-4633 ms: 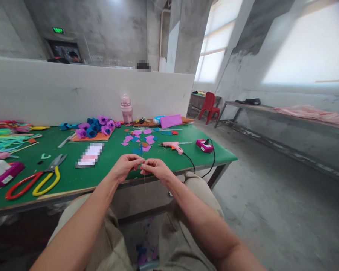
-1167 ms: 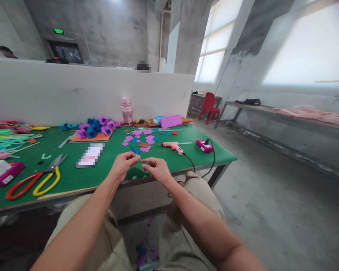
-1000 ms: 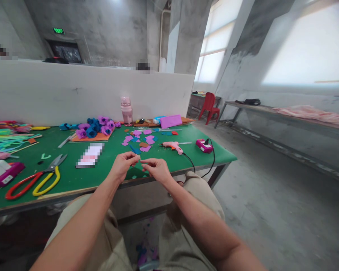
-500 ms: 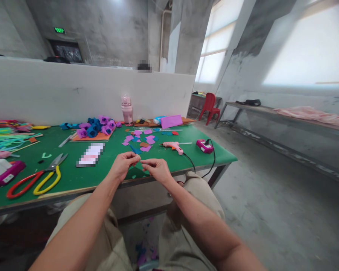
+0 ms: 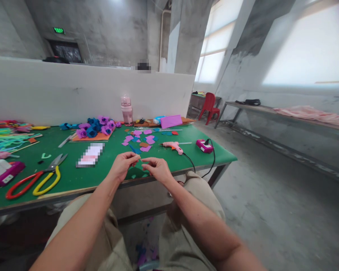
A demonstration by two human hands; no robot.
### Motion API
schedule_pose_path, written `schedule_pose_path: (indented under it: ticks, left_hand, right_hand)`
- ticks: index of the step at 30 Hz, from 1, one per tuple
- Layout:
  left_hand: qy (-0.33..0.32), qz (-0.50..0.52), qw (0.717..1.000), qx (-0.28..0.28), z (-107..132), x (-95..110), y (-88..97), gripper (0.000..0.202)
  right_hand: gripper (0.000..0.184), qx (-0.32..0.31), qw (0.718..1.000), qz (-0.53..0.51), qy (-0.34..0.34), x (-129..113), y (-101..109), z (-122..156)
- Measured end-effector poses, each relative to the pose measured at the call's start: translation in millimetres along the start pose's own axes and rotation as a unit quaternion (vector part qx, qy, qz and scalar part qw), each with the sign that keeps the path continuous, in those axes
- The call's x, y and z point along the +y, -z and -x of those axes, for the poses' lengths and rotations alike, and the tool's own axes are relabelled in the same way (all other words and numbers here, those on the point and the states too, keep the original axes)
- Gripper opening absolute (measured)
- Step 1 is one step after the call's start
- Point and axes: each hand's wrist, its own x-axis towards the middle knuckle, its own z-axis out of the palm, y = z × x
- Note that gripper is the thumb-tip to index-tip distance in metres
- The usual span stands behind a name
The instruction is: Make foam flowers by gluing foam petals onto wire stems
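My left hand [image 5: 123, 165] and my right hand [image 5: 158, 169] meet fingertip to fingertip just above the front edge of the green table [image 5: 164, 162]. Thumb and index finger are pinched together on each. Between them is something pale and tiny, too small to name. Just beyond the fingers lie purple and blue paper cutouts [image 5: 145, 149], with a brown one [image 5: 144, 144] among them. To the right of these rests a pink glue gun [image 5: 173, 146], its black cord running off the table edge.
Red-and-yellow-handled scissors [image 5: 49, 171], a blurred-out phone-like rectangle [image 5: 90, 154] and purple and blue paper flowers [image 5: 94, 127] lie to the left. A pink bottle [image 5: 127, 110] stands by the white partition [image 5: 96, 90]. A magenta power box [image 5: 205, 146] sits at the right.
My hands stay almost in place. The right fingertips have shifted very slightly, and the gap between the two hands looks a little wider. Things on the table have not moved.
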Motion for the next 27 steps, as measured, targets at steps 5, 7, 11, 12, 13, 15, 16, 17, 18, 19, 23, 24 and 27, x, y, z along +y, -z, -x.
schedule_pose_path:
  ticks: [5,7,11,12,13,15,16,17,18,19,23,24,27]
  left_hand:
    - [0.010,0.000,1.000,0.002,1,-1,-1.5,0.021]
    - [0.025,-0.021,0.999,-0.041,3,-3,-3.3,0.021]
    - [0.041,-0.027,0.997,-0.066,3,-6,-4.4,0.021]
    - [0.042,-0.019,0.997,-0.059,2,-6,-3.6,0.021]
    - [0.042,-0.012,0.998,-0.053,1,-6,-2.6,0.021]
    - [0.042,-0.004,0.998,-0.042,1,-5,-0.8,0.022]
    - [0.043,-0.002,0.998,-0.040,1,-4,-0.4,0.023]
    - [0.046,-0.001,0.998,-0.042,1,-4,-0.3,0.024]
    - [0.050,-0.002,0.998,-0.050,2,-5,-0.7,0.024]
    - [0.054,-0.006,0.997,-0.062,3,-5,-1.3,0.024]
    - [0.065,-0.022,0.994,-0.084,5,-5,-2.7,0.024]
    - [0.063,-0.015,0.995,-0.072,5,-4,-2.1,0.025]
    - [0.057,0.024,0.997,-0.039,3,-1,1.1,0.026]
  right_hand:
    - [0.023,-0.033,0.999,-0.014,-0.018,2,3,-2]
    - [0.024,-0.042,0.998,-0.045,-0.024,3,3,-2]
    - [0.023,-0.077,0.992,-0.085,-0.047,0,-1,-2]
    - [0.023,-0.084,0.991,-0.091,-0.052,-1,-2,-2]
    - [0.022,-0.089,0.990,-0.096,-0.057,-2,-3,-1]
    - [0.022,-0.090,0.988,-0.109,-0.066,-3,-4,-1]
    - [0.022,-0.085,0.987,-0.117,-0.069,-3,-5,0]
    - [0.022,-0.079,0.986,-0.128,-0.071,-2,-6,0]
    - [0.023,-0.073,0.985,-0.139,-0.072,-1,-6,0]
    - [0.023,-0.070,0.983,-0.151,-0.072,0,-6,0]
    - [0.026,-0.080,0.978,-0.177,-0.080,5,-7,0]
    - [0.026,-0.083,0.977,-0.180,-0.082,5,-7,0]
    - [0.024,-0.086,0.975,-0.179,-0.095,4,-9,1]
